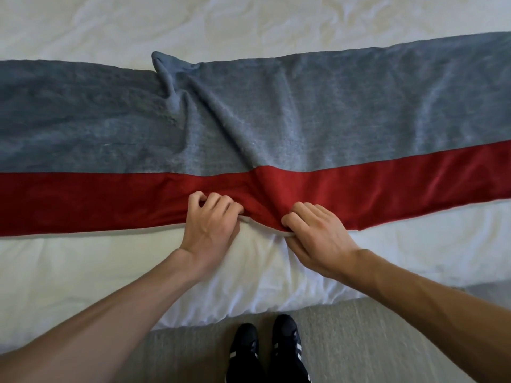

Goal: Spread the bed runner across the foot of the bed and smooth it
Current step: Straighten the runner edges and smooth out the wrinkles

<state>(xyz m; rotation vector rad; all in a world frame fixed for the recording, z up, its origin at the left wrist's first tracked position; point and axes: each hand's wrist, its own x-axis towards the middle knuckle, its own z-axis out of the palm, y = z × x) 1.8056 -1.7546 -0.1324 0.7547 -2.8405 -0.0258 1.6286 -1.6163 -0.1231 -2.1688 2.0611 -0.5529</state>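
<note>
The bed runner [304, 111] lies across the white bed from left edge to right edge of the view. Its far part is grey-blue and its near band is red [96, 200]. Deep creases run through the grey middle, and a bunched fold [168, 70] sticks up at the far edge. My left hand [213, 225] pinches the red near edge at the centre. My right hand [315, 236] grips the same edge just to the right, with the hem lifted slightly between the two hands.
White bedding [83, 272] shows between the runner and the foot edge of the bed, and more white cover [249, 20] lies beyond the runner. Grey carpet [373, 341] and my black shoes [265, 352] are below the bed edge.
</note>
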